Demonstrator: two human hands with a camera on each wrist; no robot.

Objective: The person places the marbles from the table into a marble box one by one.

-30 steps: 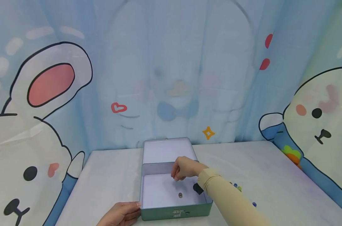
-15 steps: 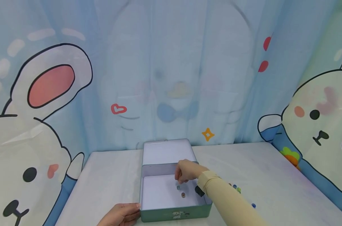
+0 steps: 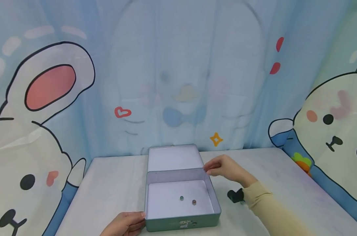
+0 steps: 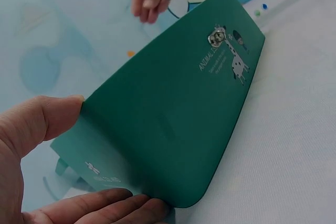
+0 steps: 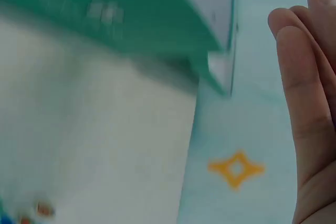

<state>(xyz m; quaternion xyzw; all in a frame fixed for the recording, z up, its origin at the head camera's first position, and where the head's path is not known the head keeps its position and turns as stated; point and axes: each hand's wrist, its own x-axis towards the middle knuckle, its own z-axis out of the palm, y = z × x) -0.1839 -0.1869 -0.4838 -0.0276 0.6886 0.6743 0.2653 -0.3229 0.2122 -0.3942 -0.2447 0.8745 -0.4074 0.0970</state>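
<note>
A green tin box (image 3: 166, 225) stands on the table with its lid (image 3: 175, 158) tilted back and its pale inside facing up. Two small glass-like beads lie in it: a greenish one (image 3: 181, 198) and a brownish one (image 3: 194, 202). At the box's near left corner my left hand (image 3: 124, 224) holds on, thumb at the rim and fingers along the end wall (image 4: 97, 169). My right hand (image 3: 227, 168) hovers by the box's far right corner, fingers loosely bent. Nothing shows in its fingers in the right wrist view.
Right of the box, several small beads lie on the white table, among them a green bead (image 4: 257, 12), a blue bead (image 4: 264, 6) and a brown bead (image 5: 44, 209). A black wrist camera (image 3: 235, 196) sits under the right wrist. A printed curtain (image 3: 178, 65) hangs behind the table.
The greenish bead has left my right hand and lies in the box. That hand has lifted and moved right, out of the box. My left hand stays put.
</note>
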